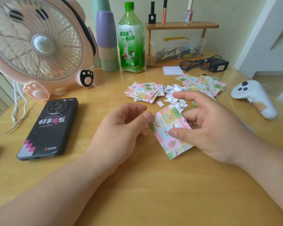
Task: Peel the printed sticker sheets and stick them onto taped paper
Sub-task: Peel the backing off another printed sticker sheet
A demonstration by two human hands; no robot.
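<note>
Right hand [211,128] pinches sticker sheet [167,121], left hand [121,126] pinching its edge, above wooden table [153,185]; pale wall [227,10] behind.

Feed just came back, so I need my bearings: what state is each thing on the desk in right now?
sticker sheet: held in both hands, printed side up.
left hand: pinches the sheet's left edge.
right hand: grips the sheet, thumb on top, fingers under.
white scraps: loose heap.
phone: face down.
green bottle: upright, capped.
fan: blades look still.
</note>
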